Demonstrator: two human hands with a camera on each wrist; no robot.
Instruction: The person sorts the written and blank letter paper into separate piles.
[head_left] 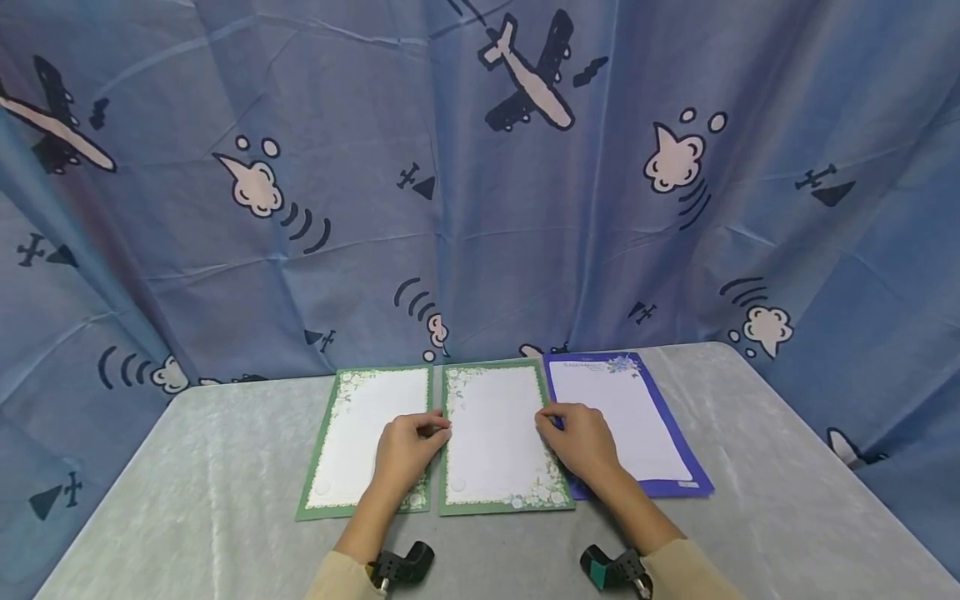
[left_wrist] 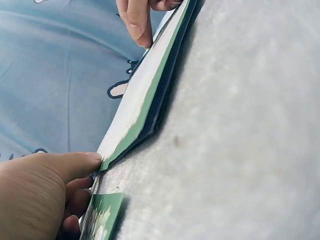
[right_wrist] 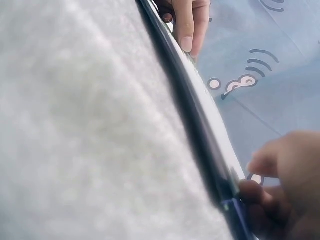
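Three decorated sheets of paper lie side by side in the head view. The middle one (head_left: 495,442) is white with a green border and a floral frame. My left hand (head_left: 408,450) pinches its left edge, the thumb (left_wrist: 82,162) on top and the other fingers curled below. At its right edge my right hand (head_left: 583,440) holds on with thumb and fingertips. Under the left wrist lies a matching green-bordered sheet (head_left: 367,417), partly hidden by that hand. A purple-bordered sheet (head_left: 611,408) with blue flowers is on the right, its left side partly covered by my right hand.
A pale grey cloth covers the table (head_left: 202,483). Behind its far edge hangs a blue curtain (head_left: 360,208) printed with planes and clouds. Black camera mounts (head_left: 405,565) sit on both wrists, close over the table at the front.
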